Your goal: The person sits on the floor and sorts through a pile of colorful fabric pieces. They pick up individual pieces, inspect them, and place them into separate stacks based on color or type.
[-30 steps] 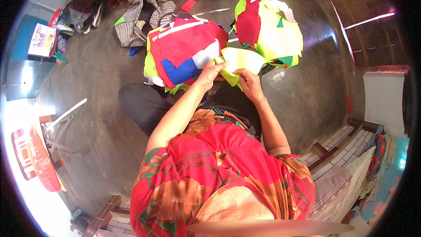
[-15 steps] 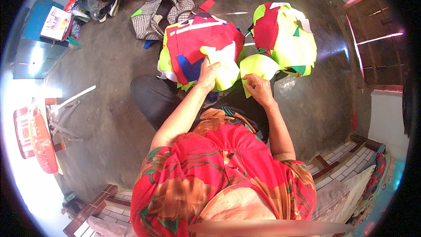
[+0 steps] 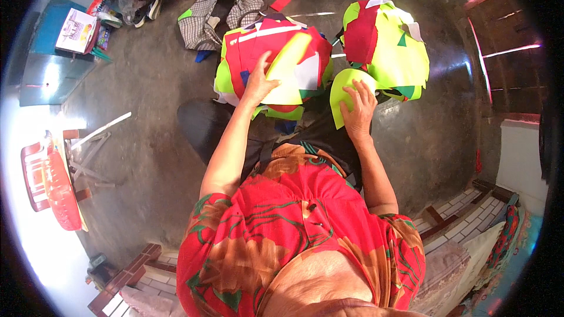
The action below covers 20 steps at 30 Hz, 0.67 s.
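Note:
My left hand (image 3: 258, 82) holds a yellow-green cloth piece (image 3: 288, 64) over the left pile of red, white and green fabric scraps (image 3: 252, 47). My right hand (image 3: 358, 108) presses flat on another yellow-green cloth piece (image 3: 341, 91) that lies on my lap. To its right a second pile of yellow-green and red scraps (image 3: 390, 47) sits on the floor. Both forearms come up from my red patterned dress.
A checked cloth (image 3: 202, 14) and loose scraps (image 3: 281, 3) lie on the grey concrete floor behind the piles. A teal box with a booklet (image 3: 73, 26) stands far left, a red stool (image 3: 50, 185) at left. Brick edging (image 3: 446, 223) runs at lower right.
My left hand has lifted one yellow-green piece away onto the left pile. My right hand now lies flat on the other piece, lower on my lap.

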Available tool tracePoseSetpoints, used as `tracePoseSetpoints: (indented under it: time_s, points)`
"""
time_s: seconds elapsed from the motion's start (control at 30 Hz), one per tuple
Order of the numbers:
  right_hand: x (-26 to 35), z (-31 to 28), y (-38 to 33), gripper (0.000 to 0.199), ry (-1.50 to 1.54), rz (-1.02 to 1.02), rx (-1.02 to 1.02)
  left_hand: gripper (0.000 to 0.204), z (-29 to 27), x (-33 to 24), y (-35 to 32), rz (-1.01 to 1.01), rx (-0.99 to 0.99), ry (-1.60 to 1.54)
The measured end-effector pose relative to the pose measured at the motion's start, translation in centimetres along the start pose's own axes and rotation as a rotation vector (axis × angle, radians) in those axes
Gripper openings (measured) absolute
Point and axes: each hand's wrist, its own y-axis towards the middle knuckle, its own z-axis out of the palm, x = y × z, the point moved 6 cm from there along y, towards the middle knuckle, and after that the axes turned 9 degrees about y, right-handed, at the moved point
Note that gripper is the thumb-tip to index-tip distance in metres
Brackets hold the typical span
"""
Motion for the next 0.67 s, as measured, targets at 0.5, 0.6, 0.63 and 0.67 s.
tracePoseSetpoints:
  time_s: [0.5,0.6,0.63,0.67]
  points:
    - [-1.6,0.6,0.1,0.04,-0.082,0.149,-0.029,0.056,0.9,8.9,-2.5,-0.504,-0.076,-0.22]
    - [-1.7,0.5,0.1,0.04,-0.08,0.148,-0.023,0.054,1.5,8.2,-4.1,-0.645,0.051,-0.31]
    - [-1.7,0.5,0.1,0.04,-0.08,0.149,-0.019,0.054,1.7,8.3,-4.6,-0.682,0.073,-0.314]
    - [-1.7,0.6,0.1,0.039,-0.08,0.151,-0.015,0.054,1.6,8.2,-4.7,-0.683,0.072,-0.312]
